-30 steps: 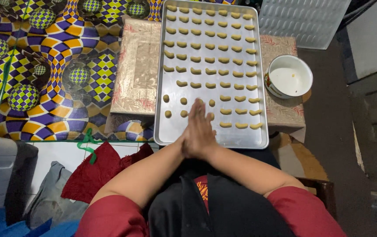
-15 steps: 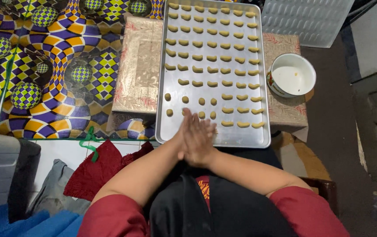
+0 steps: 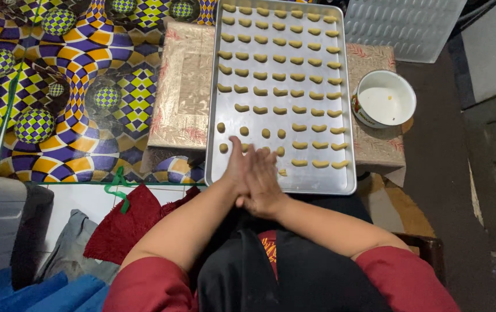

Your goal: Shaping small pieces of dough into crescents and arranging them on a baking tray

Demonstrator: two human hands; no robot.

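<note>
the left hand (image 3: pixel 237 167) and the right hand (image 3: pixel 264 184) are pressed flat together, palm against palm, fingers extended and pointing away from the body, toward the far end of the tray. neither hand is clenched. whether a piece of dough sits between the palms cannot be told; nothing shows at their edges. the fingertips overhang the near edge of the baking tray (image 3: pixel 219 173), above its near left part.

the baking tray is a long metal rectangle, its long axis running away from the person, its short near edge just in front of the hands. it rests on a gold patterned cloth (image 3: pixel 183 92) over a low table. the crescent dough pieces (image 3: pixel 297 77) fill the far and right parts of the tray in even rows, each crescent lying crosswise to the tray's long axis. the small round dough balls (image 3: pixel 243 131) sit in two short rows at the near left, just beyond the fingertips; the hands hide some of them.

a white enamel bowl (image 3: pixel 384 99) stands right of the tray, near it but apart. a clear ribbed plastic lid (image 3: pixel 404 26) lies at the far right. a purple and yellow patterned mat (image 3: pixel 57 86) covers the floor to the left. a red cloth (image 3: pixel 129 222) lies beside the left forearm.
</note>
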